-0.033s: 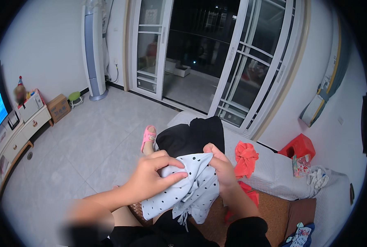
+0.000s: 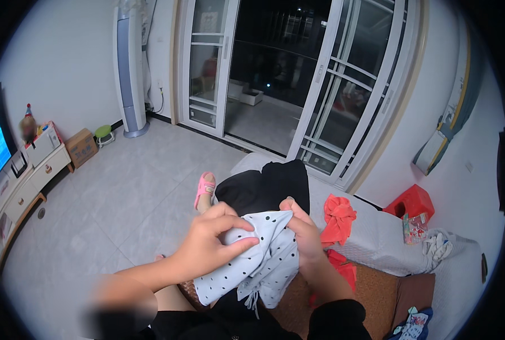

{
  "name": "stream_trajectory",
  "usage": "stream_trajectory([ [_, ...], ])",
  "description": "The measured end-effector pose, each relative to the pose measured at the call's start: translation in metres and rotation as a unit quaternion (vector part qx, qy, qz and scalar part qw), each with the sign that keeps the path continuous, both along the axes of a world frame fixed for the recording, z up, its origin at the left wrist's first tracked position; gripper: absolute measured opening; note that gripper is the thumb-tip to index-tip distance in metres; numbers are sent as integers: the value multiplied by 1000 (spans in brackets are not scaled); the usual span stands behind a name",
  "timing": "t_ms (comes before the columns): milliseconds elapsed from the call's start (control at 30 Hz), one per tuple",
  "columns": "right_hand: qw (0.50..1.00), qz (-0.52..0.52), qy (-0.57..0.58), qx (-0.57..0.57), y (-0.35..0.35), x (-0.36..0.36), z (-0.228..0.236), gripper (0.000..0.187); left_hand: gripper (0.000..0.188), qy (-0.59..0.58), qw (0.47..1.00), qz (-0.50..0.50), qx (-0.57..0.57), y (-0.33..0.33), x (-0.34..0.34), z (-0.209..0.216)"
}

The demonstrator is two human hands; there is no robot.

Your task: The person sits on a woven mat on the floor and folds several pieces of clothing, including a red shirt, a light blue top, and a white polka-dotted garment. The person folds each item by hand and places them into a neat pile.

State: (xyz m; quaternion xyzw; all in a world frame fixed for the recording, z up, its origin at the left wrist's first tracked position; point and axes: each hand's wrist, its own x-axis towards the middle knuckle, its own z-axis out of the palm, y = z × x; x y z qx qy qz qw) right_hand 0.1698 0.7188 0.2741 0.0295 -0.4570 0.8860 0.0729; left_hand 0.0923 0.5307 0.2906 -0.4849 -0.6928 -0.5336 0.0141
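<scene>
A white polka-dot garment (image 2: pixel 247 266) with a thin drawstring (image 2: pixel 252 299) at its lower edge hangs bunched over my lap. My left hand (image 2: pixel 213 235) grips its left side, thumb and forefinger on the dotted cloth. At its upper right corner, my right hand (image 2: pixel 304 235) pinches the fabric between thumb and fingers, pulling it to a point. The fingers behind the cloth are hidden. Just beyond the garment lies a black piece of clothing (image 2: pixel 264 187), close to both hands but not held.
Red cloths (image 2: pixel 338 218) lie to the right on the pale quilted cover (image 2: pixel 371 232). A red plastic stool (image 2: pixel 412 201) and a crumpled grey-white cloth (image 2: pixel 437 245) are farther right. A pink sandal (image 2: pixel 205 190) shows beyond my left hand. A low cabinet (image 2: pixel 37 181) stands at left.
</scene>
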Motion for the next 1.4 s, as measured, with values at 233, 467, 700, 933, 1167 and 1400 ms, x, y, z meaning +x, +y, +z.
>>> stream_trajectory([
  [233, 992, -23, 65, -102, -25, -4, -15, 8, 23, 103, 993, 56, 9, 2, -2, 4],
  [467, 993, -33, 104, 45, -26, -3, -18, 13, 16, -57, 996, -53, -46, -4, -16, 0],
  [700, 880, -141, 67, 448, 3, 3, 10, 14, 6, -192, 969, -20, -156, -31, -27, 45],
  [933, 876, -74, 56, 473, 7, 3, 36, 17, 5, -122, 973, -53, -188, -42, -27, 67],
  [1167, 864, -38, 62, 498, -11, 0, 56, 16, 18, -258, 952, -114, -119, -43, -32, 57],
  [1400, 852, -17, 112, 511, -23, -4, 65, 18, 18, -121, 982, -89, -113, -33, -25, 44],
])
